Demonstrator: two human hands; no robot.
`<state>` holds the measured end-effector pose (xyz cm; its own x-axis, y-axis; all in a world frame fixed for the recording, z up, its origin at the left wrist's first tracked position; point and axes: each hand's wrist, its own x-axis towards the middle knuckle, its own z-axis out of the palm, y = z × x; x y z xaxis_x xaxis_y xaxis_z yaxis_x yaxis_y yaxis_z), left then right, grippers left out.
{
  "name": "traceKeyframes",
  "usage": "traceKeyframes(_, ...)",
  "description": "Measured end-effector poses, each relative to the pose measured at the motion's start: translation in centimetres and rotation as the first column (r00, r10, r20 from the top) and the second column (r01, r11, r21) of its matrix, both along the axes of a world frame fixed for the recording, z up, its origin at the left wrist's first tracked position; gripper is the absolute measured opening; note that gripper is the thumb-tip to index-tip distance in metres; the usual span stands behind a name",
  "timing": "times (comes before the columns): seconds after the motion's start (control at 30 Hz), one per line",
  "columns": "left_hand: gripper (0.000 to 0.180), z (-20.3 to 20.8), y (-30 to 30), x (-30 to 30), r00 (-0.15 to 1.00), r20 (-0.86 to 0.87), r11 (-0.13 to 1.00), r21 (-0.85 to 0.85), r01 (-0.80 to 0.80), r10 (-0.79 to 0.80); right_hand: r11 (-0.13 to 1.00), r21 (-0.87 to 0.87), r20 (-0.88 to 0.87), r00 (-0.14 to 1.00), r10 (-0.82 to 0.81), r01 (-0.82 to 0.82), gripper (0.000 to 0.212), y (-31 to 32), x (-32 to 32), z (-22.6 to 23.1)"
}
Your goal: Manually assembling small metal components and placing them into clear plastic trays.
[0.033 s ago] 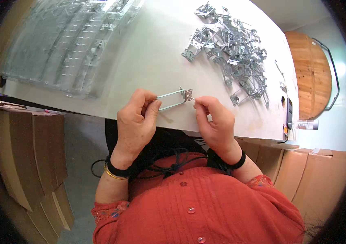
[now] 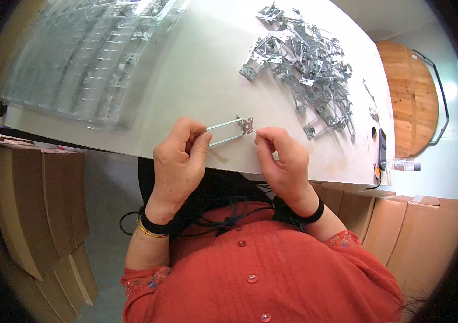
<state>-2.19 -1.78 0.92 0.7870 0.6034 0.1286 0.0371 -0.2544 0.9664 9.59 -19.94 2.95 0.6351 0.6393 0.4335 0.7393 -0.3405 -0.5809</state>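
My left hand (image 2: 181, 156) pinches the end of a long, narrow metal wire bracket (image 2: 224, 126) between thumb and fingers. Its two parallel rods run to the right and end in a small flat plate with cut-outs (image 2: 247, 125). Close against that plate, my right hand (image 2: 285, 160) is closed in a pinch on a thin metal tip; whether this is part of the bracket or a separate pin, I cannot tell. Both hands hold the bracket over the near edge of the white table (image 2: 186, 81).
A heap of similar metal brackets (image 2: 315, 67) lies at the right rear of the table. Stacked clear plastic trays (image 2: 94, 70) stand at the left. A dark flat device (image 2: 383, 149) is at the right edge. Cardboard boxes (image 2: 21, 204) flank the table, with a round wooden board (image 2: 413, 97) beyond.
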Motion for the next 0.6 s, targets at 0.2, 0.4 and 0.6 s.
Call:
traceKeyframes(0.2,0.009,0.29,0.07,0.11,1.0,-0.003,0.999,0.04,0.005,-0.005,1.0,-0.005,-0.009,1.0,-0.012,0.012,0.017,0.35,0.06,0.02)
traceKeyframes(0.4,0.009,0.31,0.09,-0.01,1.0,0.003,0.999,0.039,0.014,-0.014,1.0,-0.027,-0.047,0.999,0.01,-0.011,0.016,0.44,-0.06,0.0)
traceKeyframes(0.6,0.008,0.03,0.08,0.03,1.0,0.021,0.999,0.047,0.013,-0.014,0.999,0.002,-0.053,0.998,-0.046,0.047,0.015,0.38,0.08,0.04)
